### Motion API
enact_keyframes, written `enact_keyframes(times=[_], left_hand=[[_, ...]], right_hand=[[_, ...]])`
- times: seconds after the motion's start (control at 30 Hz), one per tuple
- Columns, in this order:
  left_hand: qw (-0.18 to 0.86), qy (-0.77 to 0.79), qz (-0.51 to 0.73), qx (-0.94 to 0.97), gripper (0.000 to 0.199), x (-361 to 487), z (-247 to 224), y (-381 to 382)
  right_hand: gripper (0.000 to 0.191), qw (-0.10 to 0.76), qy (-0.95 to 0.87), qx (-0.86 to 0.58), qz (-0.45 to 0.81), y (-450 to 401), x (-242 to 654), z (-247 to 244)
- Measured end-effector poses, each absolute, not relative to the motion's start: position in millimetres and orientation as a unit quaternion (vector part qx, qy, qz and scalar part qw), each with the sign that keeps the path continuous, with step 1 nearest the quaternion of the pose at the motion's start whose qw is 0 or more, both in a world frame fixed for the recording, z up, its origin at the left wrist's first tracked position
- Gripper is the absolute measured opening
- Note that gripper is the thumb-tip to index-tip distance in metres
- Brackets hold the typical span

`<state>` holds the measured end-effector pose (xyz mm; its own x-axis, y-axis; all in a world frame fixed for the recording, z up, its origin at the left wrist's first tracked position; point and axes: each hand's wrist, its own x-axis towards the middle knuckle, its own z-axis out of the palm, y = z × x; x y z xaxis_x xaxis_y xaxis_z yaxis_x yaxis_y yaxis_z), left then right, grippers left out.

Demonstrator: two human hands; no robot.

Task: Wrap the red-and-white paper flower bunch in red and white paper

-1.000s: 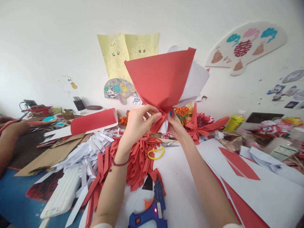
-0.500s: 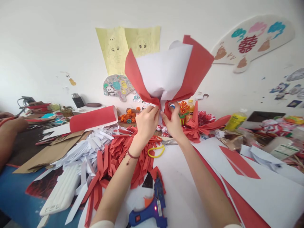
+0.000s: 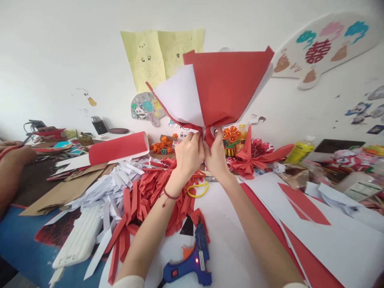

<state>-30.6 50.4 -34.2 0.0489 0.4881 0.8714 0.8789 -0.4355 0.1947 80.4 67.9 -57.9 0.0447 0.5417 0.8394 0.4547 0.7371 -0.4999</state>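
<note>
Both of my hands grip the gathered base of a red and white paper bouquet wrap (image 3: 229,86), raised above the table with its wide end fanning upward. My left hand (image 3: 189,154) is closed on the left side of the pinched base. On the right side, my right hand (image 3: 216,156) closes round it, thumb upward. Behind and below my wrists lie many folded red paper strips (image 3: 150,192) and scissors (image 3: 199,189) with a yellow handle. A blue glue gun (image 3: 192,260) with a lit red light lies between my forearms.
White paper strips (image 3: 117,188) and a rolled red sheet (image 3: 118,149) are at the left. Large white and red sheets (image 3: 324,248) cover the right. A yellow bottle (image 3: 300,150) stands at the back right. Another person's hand (image 3: 18,156) holds scissors at the far left.
The paper wrap has turned in my hands: a broad red panel now faces me where white was, with white at its left. My hands stay at the base, slightly closer together.
</note>
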Motion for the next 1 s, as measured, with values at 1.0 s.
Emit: enact_keyframes(times=[1.0], left_hand=[[-0.180, -0.393, -0.539, -0.722, 0.027, -37, -12, 39]], right_hand=[[0.017, 0.642, -0.397, 0.033, 0.655, 87, 137, -61]])
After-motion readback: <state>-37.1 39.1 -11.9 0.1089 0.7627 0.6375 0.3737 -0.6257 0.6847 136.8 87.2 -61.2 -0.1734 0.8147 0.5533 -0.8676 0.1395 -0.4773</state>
